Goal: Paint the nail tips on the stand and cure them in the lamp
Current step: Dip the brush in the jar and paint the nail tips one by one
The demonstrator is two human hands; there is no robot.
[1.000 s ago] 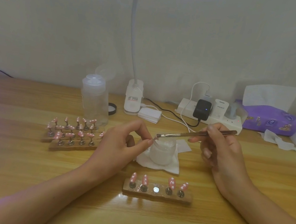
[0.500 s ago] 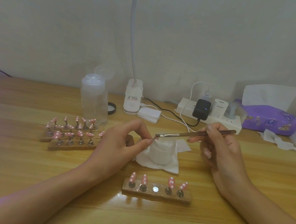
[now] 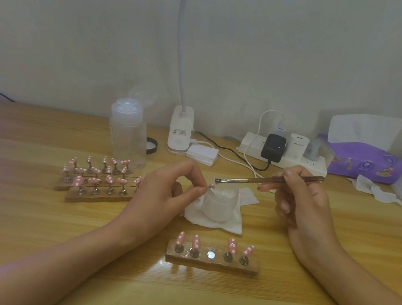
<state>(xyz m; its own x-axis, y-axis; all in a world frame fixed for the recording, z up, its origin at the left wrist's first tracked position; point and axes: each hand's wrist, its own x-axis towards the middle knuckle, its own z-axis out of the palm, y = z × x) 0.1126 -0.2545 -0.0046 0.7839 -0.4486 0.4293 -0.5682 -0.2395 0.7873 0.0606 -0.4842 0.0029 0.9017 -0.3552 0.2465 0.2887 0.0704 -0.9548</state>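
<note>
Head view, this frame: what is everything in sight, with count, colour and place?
table: one, light wood, underneath
near stand: one, wooden, front centre
nail tips: four, pink white-dotted, on near stand
far stands: two, wooden, left, holding pink tips
jar: one, frosted, centre, on white tissue
pump bottle: one, clear, back left
lamp: one, white, back centre
power strip: one, white, back right
tissue pack: one, purple, far right
brush: one, brownish handle, over jar
loose tip: one, pink, beside jar rim
left hand: pinches the loose tip
right hand: holds the brush
</note>
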